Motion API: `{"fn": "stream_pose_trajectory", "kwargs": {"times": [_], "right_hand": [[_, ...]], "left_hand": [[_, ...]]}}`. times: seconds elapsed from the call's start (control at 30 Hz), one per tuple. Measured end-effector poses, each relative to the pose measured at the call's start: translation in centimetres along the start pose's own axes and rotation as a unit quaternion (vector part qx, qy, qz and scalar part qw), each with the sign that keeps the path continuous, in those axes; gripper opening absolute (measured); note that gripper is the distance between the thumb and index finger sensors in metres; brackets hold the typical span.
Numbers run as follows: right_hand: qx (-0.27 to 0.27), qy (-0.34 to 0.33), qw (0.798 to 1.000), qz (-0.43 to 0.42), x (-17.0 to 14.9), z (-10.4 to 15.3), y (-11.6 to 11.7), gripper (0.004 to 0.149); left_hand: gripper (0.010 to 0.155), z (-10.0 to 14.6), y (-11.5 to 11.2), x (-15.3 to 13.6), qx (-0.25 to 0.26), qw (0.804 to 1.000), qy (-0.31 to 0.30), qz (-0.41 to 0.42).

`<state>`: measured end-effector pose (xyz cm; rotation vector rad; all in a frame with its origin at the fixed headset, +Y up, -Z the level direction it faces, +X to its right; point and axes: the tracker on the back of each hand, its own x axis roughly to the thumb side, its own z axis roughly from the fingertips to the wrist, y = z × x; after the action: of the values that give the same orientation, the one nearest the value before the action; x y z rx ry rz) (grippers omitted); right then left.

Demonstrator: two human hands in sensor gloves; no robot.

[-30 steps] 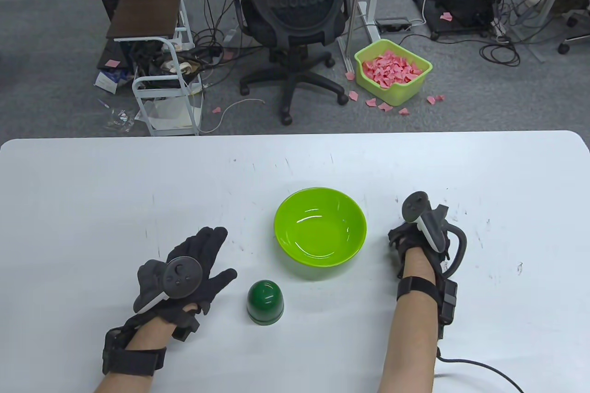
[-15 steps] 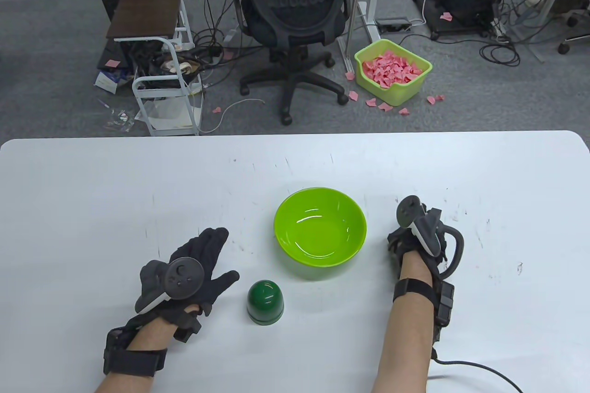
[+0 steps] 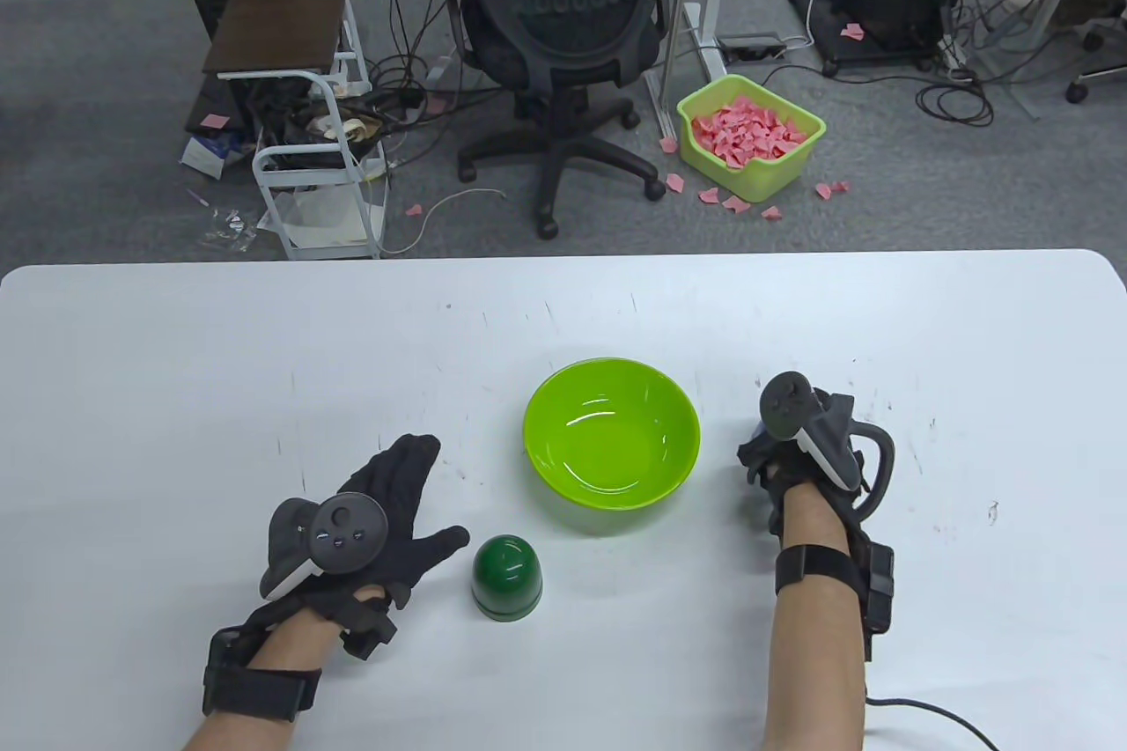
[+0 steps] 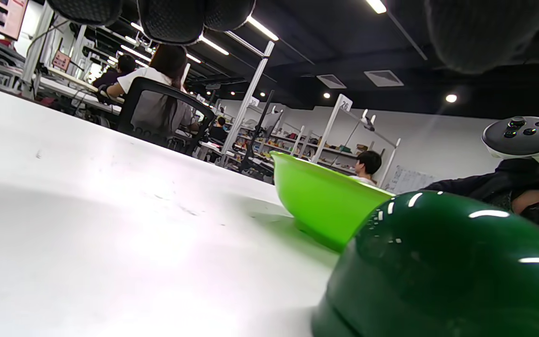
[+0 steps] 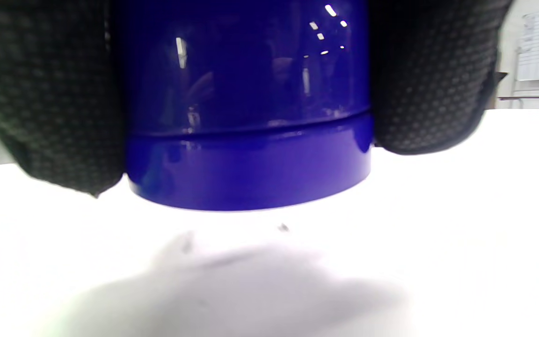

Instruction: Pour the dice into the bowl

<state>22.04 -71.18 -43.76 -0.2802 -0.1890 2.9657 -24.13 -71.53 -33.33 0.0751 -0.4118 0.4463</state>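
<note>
While your right hand [image 3: 784,456] grips a blue cup [image 5: 246,112] just right of the bowl [image 3: 611,432], which holds nothing, your left hand [image 3: 387,513] lies spread beside the green cup [image 3: 506,577], below-left of the bowl.

Black textured gloves, grey-white trackers, black wrist straps, bare forearms.

The table [image 5: 391,262] is blown out to white; ceiling strip lights [image 4: 260,28] are mirrored (as specks) on the blurred green cup [image 4: 442,267].
</note>
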Motion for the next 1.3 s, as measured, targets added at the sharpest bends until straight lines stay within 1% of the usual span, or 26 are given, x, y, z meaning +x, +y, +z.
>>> {"fn": "stream_pose_trajectory", "kwargs": {"times": [0.13,0.27,0.47,0.6,0.8,0.93,1.13,1.3], "right_hand": [[-0.015,-0.04,0.999,-0.02,1.3,0.8,-1.7,0.1],[-0.028,-0.089,0.995,-0.035,3.2,1.8,-3.3,0.099],[-0.045,-0.175,0.983,-0.041,7.2,3.7,-5.8,0.099],[-0.053,-0.232,0.97,-0.045,10.1,5.2,-6.8,0.099],[-0.043,-0.302,0.951,-0.052,14.1,7.5,-7.4,0.099],[-0.036,-0.35,0.934,-0.053,17.1,9.1,-7.5,0.099],[-0.016,-0.407,0.912,-0.054,21.1,11.3,-7.1,0.099],[0.0,-0.436,0.898,-0.06,23.5,12.7,-6.4,0.099]], "left_hand": [[0.101,0.0,-0.2,0.1,0.0,1.0,-0.003,0.031],[0.103,0.1,-0.4,0.1,-0.003,0.999,-0.008,0.039],[0.106,0.1,-1.0,0.5,-0.01,0.998,-0.018,0.06],[0.109,0.2,-1.3,0.8,-0.01,0.997,-0.027,0.07],[0.111,0.4,-1.5,1.6,-0.005,0.996,-0.045,0.082],[0.111,0.5,-1.7,2.3,-0.005,0.995,-0.06,0.08],[0.112,0.7,-1.8,2.8,-0.001,0.994,-0.07,0.089],[0.115,0.7,-1.9,2.8,0.002,0.992,-0.071,0.108]]}}
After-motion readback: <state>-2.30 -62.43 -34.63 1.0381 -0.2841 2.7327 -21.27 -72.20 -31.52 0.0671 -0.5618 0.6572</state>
